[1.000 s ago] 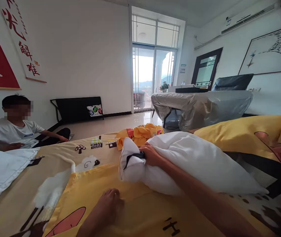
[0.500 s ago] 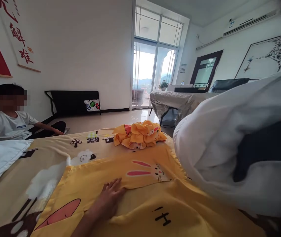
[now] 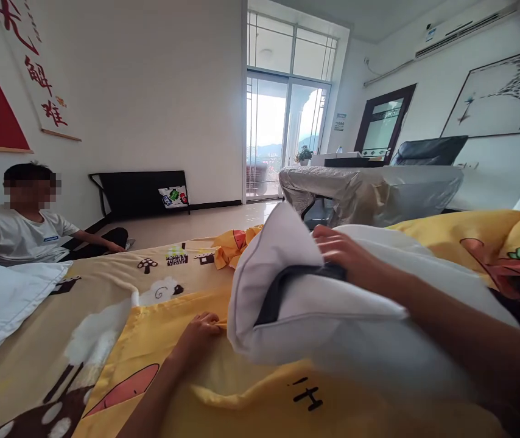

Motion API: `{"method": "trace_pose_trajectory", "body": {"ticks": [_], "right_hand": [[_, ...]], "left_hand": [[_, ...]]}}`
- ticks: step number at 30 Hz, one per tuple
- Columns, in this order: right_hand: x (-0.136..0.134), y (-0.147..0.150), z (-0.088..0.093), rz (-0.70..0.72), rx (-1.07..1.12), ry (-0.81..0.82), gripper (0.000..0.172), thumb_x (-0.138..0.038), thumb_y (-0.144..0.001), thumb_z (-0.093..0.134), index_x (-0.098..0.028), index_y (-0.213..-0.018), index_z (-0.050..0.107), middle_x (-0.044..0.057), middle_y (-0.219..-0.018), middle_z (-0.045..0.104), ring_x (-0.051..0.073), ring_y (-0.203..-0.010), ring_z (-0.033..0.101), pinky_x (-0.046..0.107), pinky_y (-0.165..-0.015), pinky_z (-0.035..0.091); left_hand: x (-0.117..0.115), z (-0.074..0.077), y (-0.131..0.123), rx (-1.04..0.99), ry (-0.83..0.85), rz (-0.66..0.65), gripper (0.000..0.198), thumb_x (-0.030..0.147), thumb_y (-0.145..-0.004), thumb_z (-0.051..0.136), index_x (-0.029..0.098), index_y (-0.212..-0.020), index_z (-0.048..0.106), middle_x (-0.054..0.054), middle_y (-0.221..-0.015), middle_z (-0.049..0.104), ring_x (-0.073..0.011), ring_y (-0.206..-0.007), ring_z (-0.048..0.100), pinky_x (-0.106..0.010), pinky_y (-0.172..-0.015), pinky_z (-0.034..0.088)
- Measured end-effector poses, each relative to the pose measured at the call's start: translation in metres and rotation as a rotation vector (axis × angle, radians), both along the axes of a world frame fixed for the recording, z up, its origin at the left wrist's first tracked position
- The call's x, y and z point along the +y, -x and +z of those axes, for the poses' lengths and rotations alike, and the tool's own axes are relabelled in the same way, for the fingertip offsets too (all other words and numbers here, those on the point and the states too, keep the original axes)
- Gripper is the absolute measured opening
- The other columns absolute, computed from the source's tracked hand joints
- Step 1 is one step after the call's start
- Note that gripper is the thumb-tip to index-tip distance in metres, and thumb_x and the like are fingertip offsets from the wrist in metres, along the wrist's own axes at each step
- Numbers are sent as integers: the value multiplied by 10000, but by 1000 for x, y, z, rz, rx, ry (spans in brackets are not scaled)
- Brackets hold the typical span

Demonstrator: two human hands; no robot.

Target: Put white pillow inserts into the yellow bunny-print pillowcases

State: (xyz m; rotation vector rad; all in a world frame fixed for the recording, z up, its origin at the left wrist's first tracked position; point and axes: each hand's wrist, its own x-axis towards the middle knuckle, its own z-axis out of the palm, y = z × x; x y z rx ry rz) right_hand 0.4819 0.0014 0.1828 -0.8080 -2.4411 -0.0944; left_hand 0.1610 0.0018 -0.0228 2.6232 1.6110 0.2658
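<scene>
A yellow pillowcase (image 3: 136, 347) printed with a rabbit and carrots lies spread over the patterned blanket. At its opening edge, my left hand (image 3: 201, 331) has its fingers curled on the fabric. My right hand (image 3: 340, 249) grips a white pillow (image 3: 260, 286) with a dark strip, its fingers closed on the folded upper side. The near end of the pillow lies over the pillowcase, beside my left hand, and hides the rabbit print. Behind the pillow a bunched yellow cloth (image 3: 230, 246) is partly covered.
A beige blanket (image 3: 105, 292) with sheep prints lies underneath. Another white pillow (image 3: 8, 292) is at the left, near a seated person (image 3: 31, 225). Yellow carrot-printed bedding (image 3: 447, 228) is at the right. Beyond stand a plastic-covered table (image 3: 379, 188) and a black folded frame (image 3: 136, 191).
The white pillow has swung from the right to the middle, down over the pillowcase. My right hand has come into view holding it. My left hand has shifted slightly left, fingers more curled.
</scene>
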Motion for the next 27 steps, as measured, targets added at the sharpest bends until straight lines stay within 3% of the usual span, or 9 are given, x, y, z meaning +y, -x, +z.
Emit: {"method": "trace_pose_trajectory", "body": {"ticks": [3,6,8,10,14,18,22,27], "right_hand": [[3,57,-32,164,-329,-8,98,-227,-795,596,-219,-712,647,3,-771,703,165,-769,619,353,-854,377],[14,112,-82,185,-604,13,53,-216,-753,612,-197,-739,660,39,-749,712,166,-687,618,342,-784,362],[20,134,-104,202,-720,33,95,-247,-731,644,-194,-803,677,52,-760,717,173,-671,622,336,-740,358],[24,145,-109,198,-796,59,152,-268,-722,662,-197,-854,687,60,-772,721,179,-659,626,321,-669,352],[17,147,-89,180,-951,121,197,-293,-715,680,-186,-878,704,82,-819,721,204,-676,640,301,-538,335],[2,159,-81,217,-1099,218,319,-319,-683,706,-197,-977,711,74,-878,722,244,-792,660,330,-616,432],[7,195,-96,205,-1243,332,377,-321,-688,692,-196,-1043,701,77,-952,718,253,-840,663,346,-667,484],[33,234,-121,166,-1229,385,323,-214,-671,674,-187,-991,714,69,-964,723,217,-796,664,284,-566,486]], "left_hand": [[-2,3,6,-44,-9,42,214,194,-842,508,208,-926,704,-75,-1036,673,-206,-984,584,-318,-892,409],[-1,3,19,-65,23,70,238,151,-821,475,194,-859,706,-73,-988,686,-198,-928,600,-300,-843,415],[2,1,26,-68,50,103,247,128,-800,460,181,-807,701,-80,-913,696,-203,-872,610,-306,-802,416],[4,0,29,-72,61,143,247,115,-781,455,167,-794,697,-100,-879,698,-221,-855,615,-329,-789,411],[2,5,23,-114,54,187,269,100,-784,442,182,-786,698,-95,-956,699,-231,-906,618,-355,-802,400],[-5,17,18,-144,47,199,347,85,-792,441,269,-903,713,-38,-903,698,-211,-879,621,-341,-775,412],[-10,28,15,-51,-20,207,321,125,-841,452,279,-976,699,-55,-906,685,-246,-904,619,-380,-787,438],[-8,28,10,52,-70,242,322,103,-875,430,214,-951,723,-93,-932,699,-302,-935,629,-448,-785,463]]}}
